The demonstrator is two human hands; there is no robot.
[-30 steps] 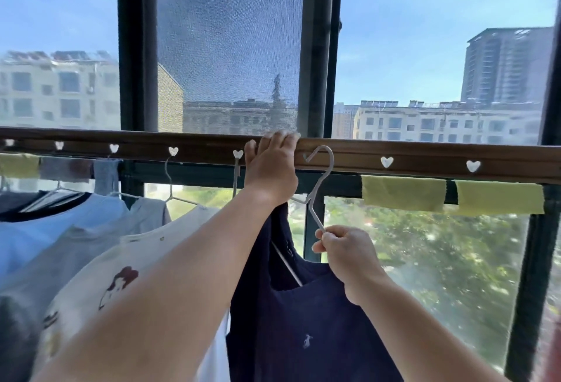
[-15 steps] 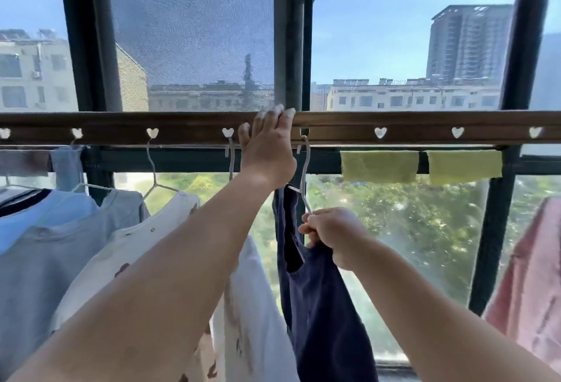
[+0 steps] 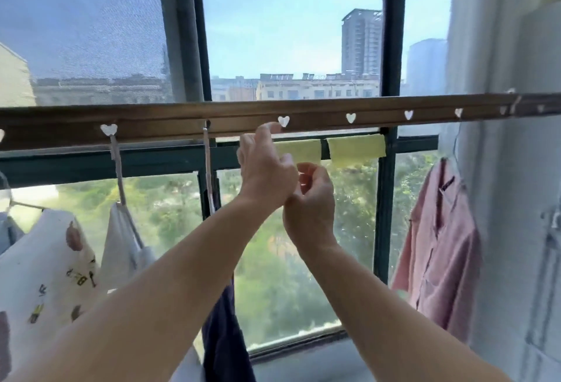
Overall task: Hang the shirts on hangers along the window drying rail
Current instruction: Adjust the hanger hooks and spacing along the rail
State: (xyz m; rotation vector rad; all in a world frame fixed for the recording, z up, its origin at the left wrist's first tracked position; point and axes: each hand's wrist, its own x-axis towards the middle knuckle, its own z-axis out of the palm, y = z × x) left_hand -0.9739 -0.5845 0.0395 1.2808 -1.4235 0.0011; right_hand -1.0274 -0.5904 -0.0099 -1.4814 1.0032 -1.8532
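Both hands hang just below the rail (image 3: pixel 212 122), wrists touching. Left hand (image 3: pixel 265 173) has loosely curled fingers, forefinger raised to the rail's lower edge, holding nothing. Right hand (image 3: pixel 309 196) curls loosely; whether it pinches anything, I cannot tell. Navy shirt (image 3: pixel 223 336) hangs from the rail on a hanger (image 3: pixel 208 169), left of the hands. Two yellow cloths (image 3: pixel 355 151) hang under the rail

Just the one camera, head-mounted, looking straight out at the window and a bit up along the rail (image 3: pixel 303 117). It sits close, about arm's reach from the rail, with both forearms coming in from the bottom edge and the hands dead centre. Wide-angle, so the edges bend.
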